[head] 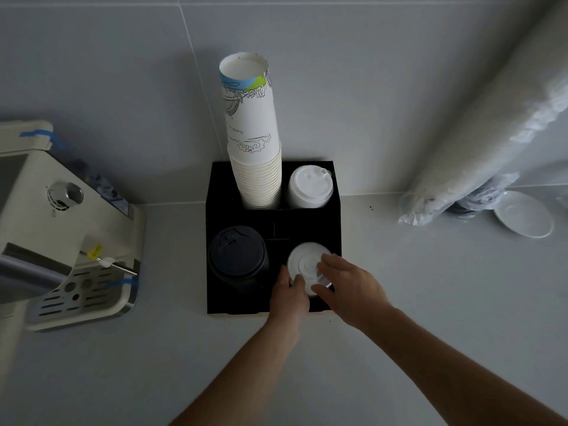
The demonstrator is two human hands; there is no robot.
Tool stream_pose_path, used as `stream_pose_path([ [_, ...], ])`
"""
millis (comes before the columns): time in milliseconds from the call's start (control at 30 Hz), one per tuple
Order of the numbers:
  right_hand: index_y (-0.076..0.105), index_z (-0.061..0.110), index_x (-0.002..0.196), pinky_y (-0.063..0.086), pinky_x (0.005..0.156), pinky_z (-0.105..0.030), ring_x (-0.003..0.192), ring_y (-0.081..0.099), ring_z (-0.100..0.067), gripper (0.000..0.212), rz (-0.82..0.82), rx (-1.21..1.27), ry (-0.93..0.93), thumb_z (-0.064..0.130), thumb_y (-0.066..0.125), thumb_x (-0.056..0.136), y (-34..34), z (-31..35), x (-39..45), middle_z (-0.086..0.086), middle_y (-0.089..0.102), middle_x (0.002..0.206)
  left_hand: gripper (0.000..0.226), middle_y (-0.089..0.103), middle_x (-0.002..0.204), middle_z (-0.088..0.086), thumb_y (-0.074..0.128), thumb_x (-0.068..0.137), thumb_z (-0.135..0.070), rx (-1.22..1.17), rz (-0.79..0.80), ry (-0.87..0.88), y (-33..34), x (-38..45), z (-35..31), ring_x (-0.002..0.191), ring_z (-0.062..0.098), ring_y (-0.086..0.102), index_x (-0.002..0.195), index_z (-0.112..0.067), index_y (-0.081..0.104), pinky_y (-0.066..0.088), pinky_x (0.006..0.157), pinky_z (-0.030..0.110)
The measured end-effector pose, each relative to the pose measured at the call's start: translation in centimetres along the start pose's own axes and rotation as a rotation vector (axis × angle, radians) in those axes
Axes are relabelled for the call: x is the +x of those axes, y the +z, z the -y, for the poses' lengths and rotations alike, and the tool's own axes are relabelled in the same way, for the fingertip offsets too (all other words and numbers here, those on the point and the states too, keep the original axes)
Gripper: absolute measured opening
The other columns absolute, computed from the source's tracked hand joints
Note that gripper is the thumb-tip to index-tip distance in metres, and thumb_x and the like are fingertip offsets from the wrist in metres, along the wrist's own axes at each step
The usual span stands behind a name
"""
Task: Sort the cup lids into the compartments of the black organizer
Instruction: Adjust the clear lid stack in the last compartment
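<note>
The black organizer stands against the wall on the grey counter. Its front left compartment holds a stack of black lids. In the back right compartment sits a stack of white spouted lids. The front right compartment holds a stack of flat white lids. My left hand grips this stack from its left side, thumb on the rim. My right hand holds it from the right, fingers lying over the top lid. A tall stack of paper cups fills the back left compartment.
A cream coffee machine with a metal drip tray stands to the left. At the right a long plastic-wrapped sleeve of cups leans on the wall above a white saucer and dark lids in plastic.
</note>
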State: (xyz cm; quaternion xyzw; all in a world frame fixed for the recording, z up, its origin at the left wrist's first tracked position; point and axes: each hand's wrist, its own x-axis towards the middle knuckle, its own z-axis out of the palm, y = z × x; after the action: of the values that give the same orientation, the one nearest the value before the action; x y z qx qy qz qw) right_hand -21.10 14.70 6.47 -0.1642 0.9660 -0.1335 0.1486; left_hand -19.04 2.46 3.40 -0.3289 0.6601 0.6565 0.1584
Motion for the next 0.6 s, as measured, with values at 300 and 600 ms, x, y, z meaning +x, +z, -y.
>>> stream_pose_path([
  [300, 0.055, 0.022, 0.134, 0.043, 0.103, -0.028, 0.137, 0.042, -0.009, 0.045, -0.03, -0.02, -0.002, 0.044, 0.048, 0.096, -0.5, 0.1, -0.3, 0.008, 0.045, 0.149, 0.043, 0.058, 0.128, 0.0, 0.041, 0.098, -0.021, 0.013, 0.063, 0.018, -0.7, -0.4, -1.0, 0.107, 0.013, 0.053, 0.141, -0.025, 0.043, 0.04, 0.083, 0.024],
  [600, 0.064, 0.021, 0.129, 0.049, 0.102, -0.034, 0.122, 0.061, -0.019, 0.043, -0.224, 0.155, -0.002, 0.039, 0.061, 0.091, -2.5, -1.3, 0.1, 0.003, 0.059, 0.14, 0.074, 0.026, 0.158, 0.002, 0.054, 0.094, -0.035, 0.117, 0.171, 0.045, -2.2, -3.3, -0.7, 0.144, 0.017, 0.028, 0.153, -0.023, 0.012, 0.028, 0.112, 0.033],
])
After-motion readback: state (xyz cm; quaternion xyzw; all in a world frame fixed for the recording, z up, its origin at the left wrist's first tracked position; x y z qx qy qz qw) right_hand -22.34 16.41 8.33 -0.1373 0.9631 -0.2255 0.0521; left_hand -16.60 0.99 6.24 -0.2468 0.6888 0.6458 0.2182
